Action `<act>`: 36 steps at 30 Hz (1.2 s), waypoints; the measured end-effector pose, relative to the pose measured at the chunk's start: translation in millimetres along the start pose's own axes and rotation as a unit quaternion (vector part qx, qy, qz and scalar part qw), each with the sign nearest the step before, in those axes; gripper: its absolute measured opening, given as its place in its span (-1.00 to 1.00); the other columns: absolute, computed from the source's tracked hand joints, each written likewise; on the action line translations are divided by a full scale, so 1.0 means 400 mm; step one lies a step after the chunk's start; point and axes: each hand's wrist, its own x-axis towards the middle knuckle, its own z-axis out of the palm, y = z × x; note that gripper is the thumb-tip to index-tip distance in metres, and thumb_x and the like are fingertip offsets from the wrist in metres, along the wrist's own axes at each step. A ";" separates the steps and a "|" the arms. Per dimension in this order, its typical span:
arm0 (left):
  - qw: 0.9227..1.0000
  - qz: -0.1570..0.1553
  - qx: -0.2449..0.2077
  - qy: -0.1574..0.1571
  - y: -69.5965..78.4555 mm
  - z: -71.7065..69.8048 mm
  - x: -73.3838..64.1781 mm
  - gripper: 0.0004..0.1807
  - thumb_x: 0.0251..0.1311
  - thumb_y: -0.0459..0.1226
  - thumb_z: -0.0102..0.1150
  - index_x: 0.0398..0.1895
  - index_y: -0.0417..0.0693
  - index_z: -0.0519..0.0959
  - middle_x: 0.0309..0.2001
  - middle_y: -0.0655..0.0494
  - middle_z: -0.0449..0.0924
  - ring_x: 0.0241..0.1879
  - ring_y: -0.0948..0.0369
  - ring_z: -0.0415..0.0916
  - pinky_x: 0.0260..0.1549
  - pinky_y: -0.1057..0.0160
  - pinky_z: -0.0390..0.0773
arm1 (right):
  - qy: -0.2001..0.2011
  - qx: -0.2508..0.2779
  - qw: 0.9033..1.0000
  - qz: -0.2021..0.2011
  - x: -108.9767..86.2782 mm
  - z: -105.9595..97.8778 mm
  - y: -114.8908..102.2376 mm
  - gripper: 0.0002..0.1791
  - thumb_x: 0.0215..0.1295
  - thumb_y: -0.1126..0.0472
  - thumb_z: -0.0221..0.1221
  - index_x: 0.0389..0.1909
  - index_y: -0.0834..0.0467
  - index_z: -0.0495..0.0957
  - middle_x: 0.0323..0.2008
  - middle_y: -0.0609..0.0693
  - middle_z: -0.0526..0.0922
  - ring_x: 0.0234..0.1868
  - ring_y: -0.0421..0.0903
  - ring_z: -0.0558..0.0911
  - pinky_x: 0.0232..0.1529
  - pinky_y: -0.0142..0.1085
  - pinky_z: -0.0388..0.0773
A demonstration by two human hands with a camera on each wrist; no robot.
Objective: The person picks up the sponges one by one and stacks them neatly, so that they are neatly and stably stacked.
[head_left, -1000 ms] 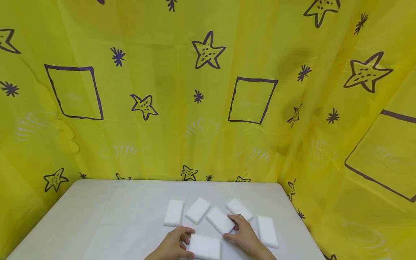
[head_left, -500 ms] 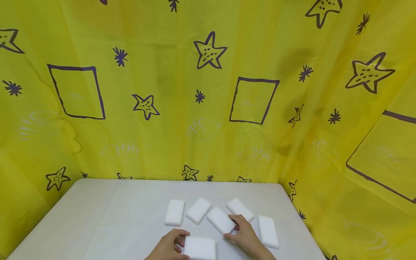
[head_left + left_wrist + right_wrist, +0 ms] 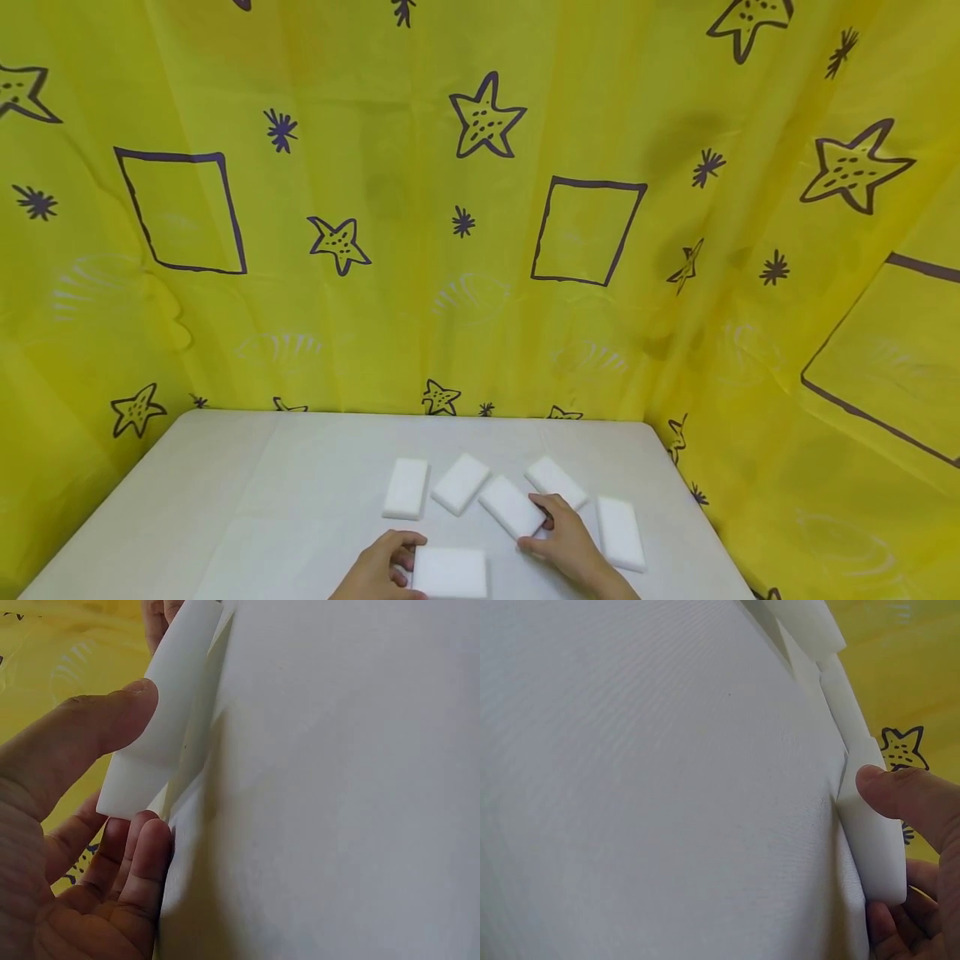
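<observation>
In the head view, my left hand [image 3: 381,567] holds a white sponge [image 3: 452,573] at its left end, near the table's front. The left wrist view shows the thumb against one face of that sponge [image 3: 161,742] and curled fingers around its end. My right hand [image 3: 564,537] pinches another white sponge [image 3: 508,505] by its lower right end; this one lies slantwise. From the right wrist, the thumb is seen on the sponge [image 3: 874,840], with the other fingers partly hidden behind it. I cannot tell whether the left hand's sponge touches the table.
Two white sponges, one nearly upright in view [image 3: 406,488] and one tilted [image 3: 461,483], lie to the left of the right hand's sponge. Beyond that hand lies a slanted sponge [image 3: 555,481], and another sponge [image 3: 621,533] rests to its right. Yellow patterned curtain [image 3: 405,317] surrounds the white table [image 3: 300,483].
My left hand has slid the near sponge leftward, widening the gap to my right hand. The right hand keeps its hold on the slanted sponge in the same place.
</observation>
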 end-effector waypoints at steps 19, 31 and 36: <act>0.999 -0.023 0.011 0.022 -0.012 -0.036 -0.007 -0.28 -0.17 -0.33 0.58 0.12 -0.28 0.44 -0.29 0.05 0.45 -0.39 0.23 0.47 -0.39 0.38 0.52 | 0.001 0.006 1.000 0.002 -0.002 -0.002 -0.004 -0.17 -0.10 0.08 0.53 0.20 0.34 0.46 0.00 0.04 0.53 -0.22 -0.25 0.43 -0.23 -0.43 0.45; 0.999 -0.012 0.043 0.021 -0.014 -0.037 0.007 -0.29 -0.18 -0.32 0.57 0.12 -0.22 0.46 -0.29 0.05 0.43 -0.42 0.29 0.43 -0.40 0.38 0.49 | 0.003 0.010 1.000 -0.001 -0.001 -0.001 -0.004 -0.17 -0.10 0.07 0.53 0.20 0.35 0.46 0.03 0.06 0.53 -0.21 -0.25 0.44 -0.21 -0.43 0.47; 0.999 -0.016 0.045 0.015 -0.013 -0.039 0.005 -0.28 -0.16 -0.31 0.57 0.13 -0.23 0.46 -0.27 0.05 0.44 -0.40 0.27 0.43 -0.39 0.38 0.49 | 0.000 0.007 1.000 0.001 0.002 0.000 0.000 -0.17 -0.08 0.04 0.52 0.20 0.34 0.46 0.05 0.06 0.52 -0.21 -0.27 0.44 -0.20 -0.43 0.47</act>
